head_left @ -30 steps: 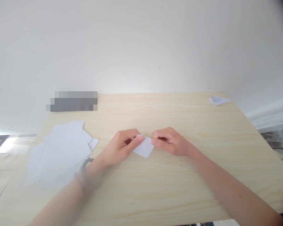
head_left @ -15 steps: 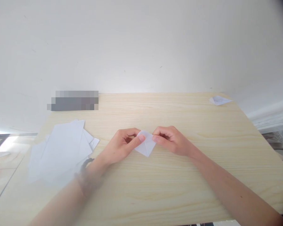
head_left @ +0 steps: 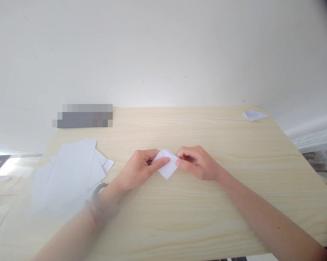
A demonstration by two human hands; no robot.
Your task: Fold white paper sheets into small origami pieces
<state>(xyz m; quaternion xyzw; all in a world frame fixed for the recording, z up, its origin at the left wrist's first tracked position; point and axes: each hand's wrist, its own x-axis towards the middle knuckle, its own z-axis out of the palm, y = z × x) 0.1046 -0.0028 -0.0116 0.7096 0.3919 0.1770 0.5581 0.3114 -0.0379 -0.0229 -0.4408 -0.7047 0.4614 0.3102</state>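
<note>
A small folded piece of white paper (head_left: 167, 172), diamond-shaped with a crease down its middle, is held between both hands over the middle of the table. My left hand (head_left: 141, 167) grips its left side, thumb pressed flat on the front and fingers behind. My right hand (head_left: 197, 162) pinches the right corner between thumb and curled forefinger. The fingertips behind the paper are hidden. A dark band circles my left wrist.
Loose white sheets (head_left: 70, 170) lie in an untidy pile at the left of the wooden table (head_left: 179, 217). A blurred-out dark box-like object (head_left: 83, 117) sits at the back left. Another folded paper piece (head_left: 253, 115) rests at the back right, near the wall (head_left: 163, 54).
The folded paper has shifted slightly left and turned, so more of its left corner and upper edge shows. My left thumb lies further across it; both hands keep their hold.
</note>
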